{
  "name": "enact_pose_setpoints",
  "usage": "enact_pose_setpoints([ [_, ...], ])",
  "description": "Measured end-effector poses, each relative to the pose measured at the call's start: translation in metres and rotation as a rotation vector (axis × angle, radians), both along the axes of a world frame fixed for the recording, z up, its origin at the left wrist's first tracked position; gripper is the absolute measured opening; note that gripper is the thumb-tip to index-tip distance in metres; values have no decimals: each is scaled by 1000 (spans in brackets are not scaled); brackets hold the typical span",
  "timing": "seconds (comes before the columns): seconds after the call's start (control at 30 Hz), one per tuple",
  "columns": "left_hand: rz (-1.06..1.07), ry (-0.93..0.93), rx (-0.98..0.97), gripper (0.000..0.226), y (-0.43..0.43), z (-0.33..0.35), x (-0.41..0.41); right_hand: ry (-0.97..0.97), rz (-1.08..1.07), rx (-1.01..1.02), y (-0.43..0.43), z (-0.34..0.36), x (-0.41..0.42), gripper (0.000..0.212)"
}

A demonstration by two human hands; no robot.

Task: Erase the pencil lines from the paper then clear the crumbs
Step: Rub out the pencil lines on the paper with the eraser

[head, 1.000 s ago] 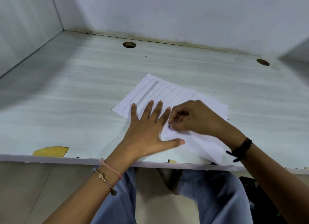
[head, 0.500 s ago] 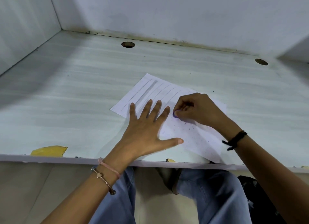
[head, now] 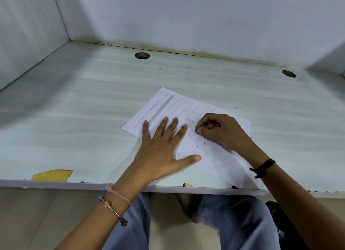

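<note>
We hold the paper [head: 220, 160] at frame centre with left hand [head: 160, 147] fingers apart, right hand [head: 220, 132] fingers clamped on the eraser [head: 198, 130], and a too hard rub may wrinkle the unpressed lower-right corner.

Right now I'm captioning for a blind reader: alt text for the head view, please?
A right hand pinches a purple eraser against a paper with pencil lines, while the left hand presses the paper flat on a pale desk. Dark crumbs dot the paper's near part.
</note>
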State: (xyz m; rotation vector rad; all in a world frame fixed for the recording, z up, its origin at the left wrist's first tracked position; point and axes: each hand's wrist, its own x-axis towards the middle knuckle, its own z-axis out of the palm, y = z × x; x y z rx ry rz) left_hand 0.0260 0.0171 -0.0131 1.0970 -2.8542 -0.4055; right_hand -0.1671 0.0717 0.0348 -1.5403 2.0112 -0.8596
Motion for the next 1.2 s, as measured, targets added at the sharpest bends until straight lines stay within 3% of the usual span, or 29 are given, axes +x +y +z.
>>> enact_pose_setpoints([
  [0.1, 33, 61, 17, 74, -1, 1, 1, -304, -34, -56, 11, -4, -2, 6],
  [0.3, 39, 245, -235, 39, -15, 4, -8, -225, 37, -75, 24, -12, 5, 15],
  [0.4, 7, 286, -252, 26, -28, 6, -20, -146, 32, -94, 21, -11, 5, 12],
  [0.5, -57, 296, -113, 36, -33, 5, -24, -117, 39, -68, 16, -6, 7, 10],
  [0.6, -70, 116, -1, 44, -35, 0, -24, -7, 7, -78, 6, -2, 2, 11],
  [0.8, -58, 48, -10, 47, -34, 2, -27, 105, 213, -41, 13, 3, 16, 8],
  [0.93, -60, 63, 4, 47, -34, 3, -26, 203, 88, -102, -1, 9, 1, 7],
  [1.07, -65, 19, -11, 47, -34, 3, -27, 190, 284, -18, 7, 9, 18, 4],
  [1.2, -59, 72, 2, 47, -33, 4, -25, 234, 87, -80, -3, 13, -6, 7],
])
